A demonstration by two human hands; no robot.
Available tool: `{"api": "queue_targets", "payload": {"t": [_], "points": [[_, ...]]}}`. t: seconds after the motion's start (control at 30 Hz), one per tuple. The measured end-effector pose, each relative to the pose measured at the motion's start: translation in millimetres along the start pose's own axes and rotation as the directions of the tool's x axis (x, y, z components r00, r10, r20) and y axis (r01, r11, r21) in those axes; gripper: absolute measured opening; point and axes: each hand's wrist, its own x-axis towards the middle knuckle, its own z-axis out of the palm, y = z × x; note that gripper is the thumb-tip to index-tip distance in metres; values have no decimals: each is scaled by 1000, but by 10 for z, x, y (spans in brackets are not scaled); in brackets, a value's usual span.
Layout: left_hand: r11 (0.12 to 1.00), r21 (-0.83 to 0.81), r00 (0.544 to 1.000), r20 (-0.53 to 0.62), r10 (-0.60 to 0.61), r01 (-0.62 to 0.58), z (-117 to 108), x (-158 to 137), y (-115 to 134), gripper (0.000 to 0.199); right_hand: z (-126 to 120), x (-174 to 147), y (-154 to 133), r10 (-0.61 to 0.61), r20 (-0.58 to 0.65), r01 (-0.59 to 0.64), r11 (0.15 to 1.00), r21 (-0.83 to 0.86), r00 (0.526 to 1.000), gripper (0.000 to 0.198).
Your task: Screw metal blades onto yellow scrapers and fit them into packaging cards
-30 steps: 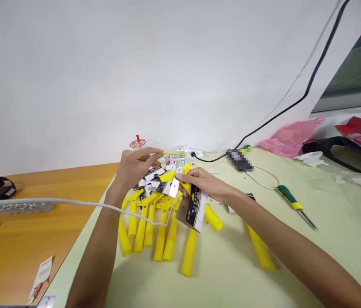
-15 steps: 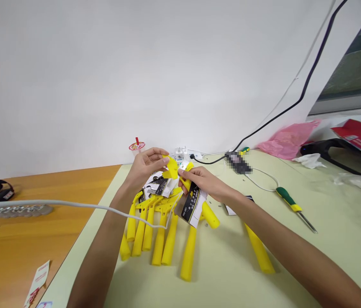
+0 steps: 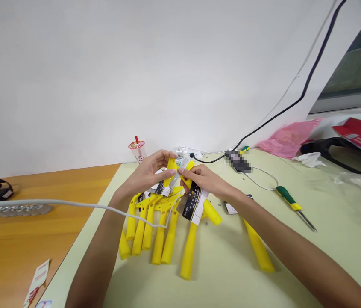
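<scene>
My left hand (image 3: 153,172) pinches a small flat yellow plastic plate (image 3: 171,166) between thumb and fingers. My right hand (image 3: 206,179) grips a yellow scraper (image 3: 212,212), its handle sticking out below the palm. A thin silvery blade (image 3: 177,174) lies along the scraper's head, and the yellow plate is against or just beside it; which, I cannot tell. A black-and-white printed card (image 3: 193,203) shows under my right hand, partly covered by it. Below, several yellow scraper handles (image 3: 158,246) lie in a row on the table, with more printed cards (image 3: 162,188) behind them.
Another yellow handle (image 3: 259,248) lies beneath my right forearm. A green-and-yellow screwdriver (image 3: 288,199) rests to the right. A white cable (image 3: 103,206) crosses in front of my left forearm. Behind stand a drink cup (image 3: 138,149) and a power strip (image 3: 196,155); a pink bag (image 3: 287,139) lies far right.
The yellow plate in my left hand has turned upright and come to the scraper's head in my right hand. The silvery blade now shows more clearly between my hands.
</scene>
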Motion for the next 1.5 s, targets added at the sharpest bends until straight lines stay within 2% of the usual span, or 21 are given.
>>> {"api": "queue_targets", "payload": {"t": [0.07, 0.17, 0.3, 0.4, 0.47, 0.57, 0.67, 0.77, 1.0, 1.3, 1.4, 1.5], "points": [[997, 65, 998, 57, 32, -35, 11, -13, 24, 41, 8, 1, 1, 13, 0, -13, 1000, -4, 1000, 70], [992, 121, 999, 49, 15, -21, 35, -8, 27, 48, 18, 14, 26, 13, -16, -13, 1000, -1, 1000, 70], [995, -26, 994, -47, -97, 96, 73, 44, -28, 68, 18, 32, 59, -2, -53, 3, 1000, 27, 999, 70], [976, -111, 976, -85, -199, 189, 112, 81, -74, 60, 0, 33, 58, -3, -42, 5, 999, 41, 999, 70], [956, -169, 968, -24, -249, 242, 142, 92, -101, 50, -23, 31, 55, 4, 5, -4, 1000, 14, 1000, 68], [914, -267, 953, 85, -292, 304, 185, 98, -151, 44, -69, 41, 74, 21, 51, -18, 998, -68, 998, 67], [882, -333, 943, 88, -322, 332, 215, 114, -219, 46, -125, 64, 112, 55, 6, -53, 989, -139, 998, 66], [866, -373, 940, 64, -335, 334, 236, 142, -292, 45, -184, 75, 117, 52, -19, -55, 982, -179, 998, 63], [825, -467, 935, 10, -355, 318, 242, 183, -436, 33, -277, 43, 44, 35, 23, -30, 977, -210, 999, 61], [826, -438, 928, 60, -367, 355, 240, 183, -433, 37, -245, 32, 23, 36, 37, -28, 981, -192, 999, 62], [820, -466, 931, 23, -363, 332, 233, 185, -413, 36, -243, 26, 13, 24, 19, -20, 979, -205, 1000, 62], [827, -498, 940, -67, -335, 260, 209, 189, -396, 37, -246, 28, 12, 26, 19, -21, 975, -219, 999, 63]]}}
